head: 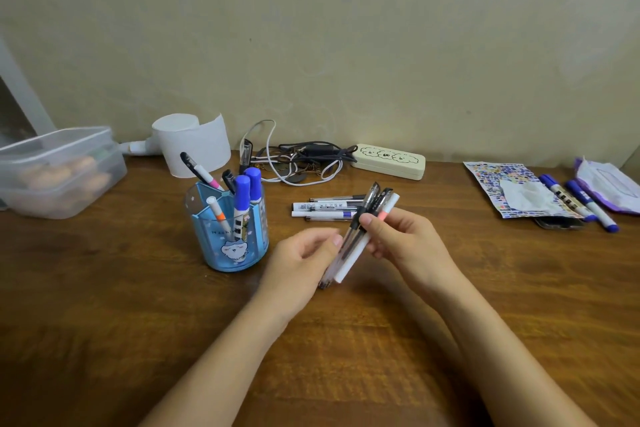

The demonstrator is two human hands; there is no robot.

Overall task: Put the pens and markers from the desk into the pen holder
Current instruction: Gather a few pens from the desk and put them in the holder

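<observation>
Pen bundle point(360, 236) in 2 hands

Two bare forearms, no sleeves in view up to the frame's lower edge. Left hand point(304, 253) and right hand point(403, 236) without rings, watch or bracelet, as far as seen. Short, seemingly unpainted nails; left fingers blurred.
</observation>
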